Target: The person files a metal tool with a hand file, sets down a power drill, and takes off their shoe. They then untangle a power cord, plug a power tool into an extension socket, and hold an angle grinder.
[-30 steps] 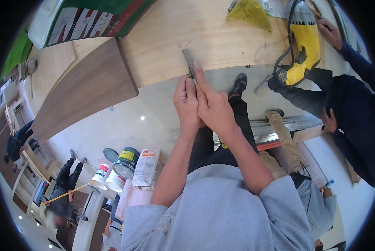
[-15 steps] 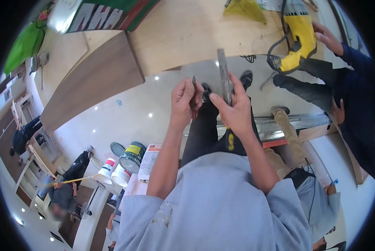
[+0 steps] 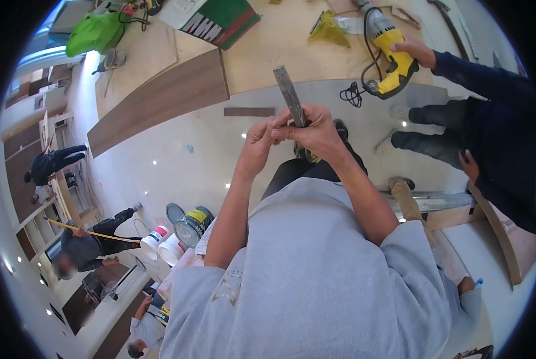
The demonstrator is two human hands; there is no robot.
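In the head view, we see both forearms reach forward from the grey shirt, elbows bent and out to the sides, wrists drawn inward so the hands meet ahead of the body. The right hand is wrapped around a flat metal tool, whose blade points up and away, leaning slightly left, its end seen against the near part of the pale worktop. The left hand has its fingers curled, tips meeting the right hand beside the tool; we cannot tell whether it pinches anything. As for writing, the green-and-red container bears large pale marks, the dark tub a yellow label and the white bucket a red-and-blue one, all too small or blurred for us to read.
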